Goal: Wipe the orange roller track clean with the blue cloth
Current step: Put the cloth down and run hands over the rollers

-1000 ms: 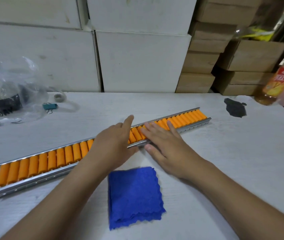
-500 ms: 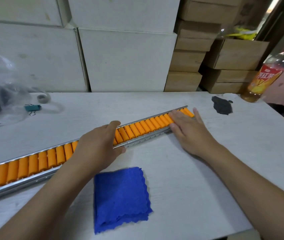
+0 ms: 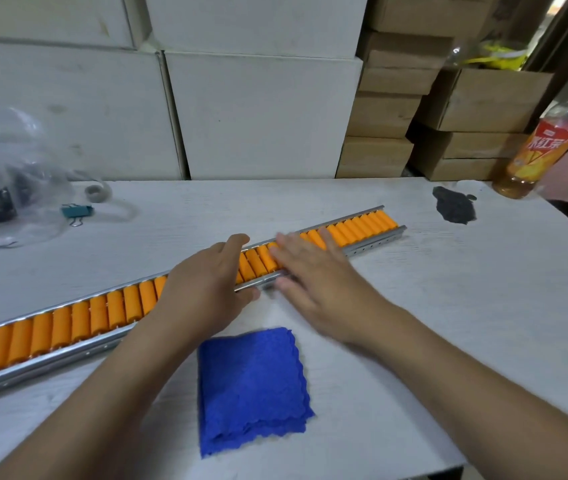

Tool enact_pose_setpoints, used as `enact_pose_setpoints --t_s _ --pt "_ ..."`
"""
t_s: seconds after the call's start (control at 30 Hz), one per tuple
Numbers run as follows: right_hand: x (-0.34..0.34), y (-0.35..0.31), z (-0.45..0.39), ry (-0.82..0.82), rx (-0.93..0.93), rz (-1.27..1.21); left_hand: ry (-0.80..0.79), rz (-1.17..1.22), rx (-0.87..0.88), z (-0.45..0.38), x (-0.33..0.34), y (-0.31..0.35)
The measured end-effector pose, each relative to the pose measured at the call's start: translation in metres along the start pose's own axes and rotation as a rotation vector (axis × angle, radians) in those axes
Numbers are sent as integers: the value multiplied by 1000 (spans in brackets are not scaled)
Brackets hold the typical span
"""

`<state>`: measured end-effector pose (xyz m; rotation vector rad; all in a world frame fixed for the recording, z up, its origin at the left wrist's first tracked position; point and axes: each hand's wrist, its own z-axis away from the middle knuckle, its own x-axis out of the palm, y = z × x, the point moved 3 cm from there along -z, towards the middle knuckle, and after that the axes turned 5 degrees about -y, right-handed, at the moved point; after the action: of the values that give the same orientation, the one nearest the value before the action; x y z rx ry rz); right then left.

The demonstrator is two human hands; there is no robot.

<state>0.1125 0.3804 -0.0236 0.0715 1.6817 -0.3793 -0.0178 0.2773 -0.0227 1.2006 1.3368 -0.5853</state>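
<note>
Evidently wiping had not begun: both the left hand (image 3: 206, 292) and right hand (image 3: 313, 282) lay flat, ungrasping, on the orange roller track (image 3: 78, 317). Next, one hand needed the blue cloth (image 3: 253, 386) just below them.

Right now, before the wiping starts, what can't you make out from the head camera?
- Orange roller track: left end cut off by the frame edge; middle rollers hidden under the left hand and right hand.
- Right hand: motion-blurred, so finger contact is unclear.
- Clear plastic bag: dark contents blurred, unidentifiable.
- Blue cloth: folded, layers beneath hidden.
</note>
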Motion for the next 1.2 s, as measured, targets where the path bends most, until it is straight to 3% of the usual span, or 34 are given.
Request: enact_pose_setpoints --t_s 0.2,0.57,0.7,0.9,1.03,1.13,1.2 --pt "8 13 -4 13 2 38 8 1 10 1 -1 1" --pt "-16 142 17 133 482 150 -22 -5 1 1 0 2" --pt "-17 161 16 174 632 169 -40 -36 19 1 1 4" --pt "-16 129 11 204 564 88 -77 -162 56 12 -6 -7" --pt "-22 72 20 184 353 -78 -61 -158 18 22 -19 -20" --pt "-19 8 43 39 91 -182 -60 -156 23 22 -22 -18" --pt "-10 -28 61 -175 -47 -214 -69 -166 11 16 -19 -17"
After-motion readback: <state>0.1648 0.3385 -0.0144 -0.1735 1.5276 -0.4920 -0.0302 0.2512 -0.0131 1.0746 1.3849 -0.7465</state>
